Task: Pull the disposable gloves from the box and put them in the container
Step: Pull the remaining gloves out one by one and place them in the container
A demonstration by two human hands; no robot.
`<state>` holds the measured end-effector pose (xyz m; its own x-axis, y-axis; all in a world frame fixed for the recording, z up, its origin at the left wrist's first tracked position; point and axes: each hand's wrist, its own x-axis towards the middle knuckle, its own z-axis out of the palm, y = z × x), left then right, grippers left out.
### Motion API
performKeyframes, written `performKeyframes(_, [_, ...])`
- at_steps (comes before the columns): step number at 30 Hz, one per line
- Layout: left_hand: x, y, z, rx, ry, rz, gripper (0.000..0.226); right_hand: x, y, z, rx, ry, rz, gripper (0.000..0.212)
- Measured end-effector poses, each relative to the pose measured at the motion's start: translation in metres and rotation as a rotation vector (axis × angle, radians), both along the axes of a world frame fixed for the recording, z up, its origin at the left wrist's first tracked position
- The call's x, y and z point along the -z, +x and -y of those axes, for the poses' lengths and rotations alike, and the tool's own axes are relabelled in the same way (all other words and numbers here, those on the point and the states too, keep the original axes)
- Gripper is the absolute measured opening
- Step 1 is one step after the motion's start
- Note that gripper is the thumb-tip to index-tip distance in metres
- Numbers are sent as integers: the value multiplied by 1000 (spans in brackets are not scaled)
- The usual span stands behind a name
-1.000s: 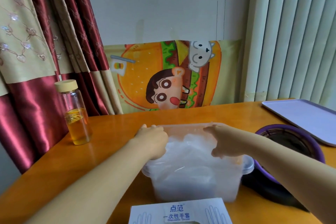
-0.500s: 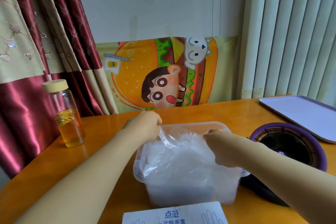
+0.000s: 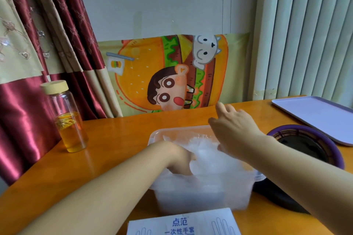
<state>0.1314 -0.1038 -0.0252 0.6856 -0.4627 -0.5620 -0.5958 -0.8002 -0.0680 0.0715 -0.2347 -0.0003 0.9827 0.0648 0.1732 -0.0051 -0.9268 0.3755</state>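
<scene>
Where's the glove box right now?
Head view, bottom centre: the glove box lies on the table, just nearer the camera than the clear container, partly cut off.

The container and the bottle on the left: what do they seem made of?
Container: probably translucent, frosted plastic; the gloves show hazily through its wall. Bottle: clear and glossy, likely glass, possibly hard plastic; amber liquid shows sharply inside.

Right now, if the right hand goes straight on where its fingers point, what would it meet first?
Probably the cartoon banner behind the table: the right hand points forward, past the container rim, with nothing visible between. Depth is unclear.
</scene>
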Motion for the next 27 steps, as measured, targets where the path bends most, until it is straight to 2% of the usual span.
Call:
performKeyframes(2, [3, 3, 0, 2, -1, -8, 76, -2, 7, -7, -71, 101, -55, 45])
performKeyframes(6, [13, 11, -2, 25, 1, 13, 73, 19, 24, -14, -16, 185, -544, 72])
performKeyframes(8, [19, 12, -4, 56, 36, 35, 74, 27, 29, -7, 72, 192, -646, 72])
performKeyframes(12, [26, 12, -10, 99, 81, 45, 81, 45, 33, 2, 117, 28, -656, 60])
performKeyframes(16, [21, 11, -12, 67, 43, 80, 84, 56, 37, -2, 139, -12, -690, 53])
performKeyframes(20, [-8, -2, -9, 187, 52, 428, 71, 59, 41, -3, 147, -6, -686, 50])
performKeyframes(21, [-12, -4, -6, 206, 66, 446, 69, 59, 41, -4, 155, 10, -685, 50])
performKeyframes(24, [-8, -8, 5, 150, 174, 258, 67, 58, 40, -6, 177, 6, -669, 51])
performKeyframes(27, [12, 7, 5, 52, 309, 150, 53, 60, 39, -6, 205, -89, -646, 51])
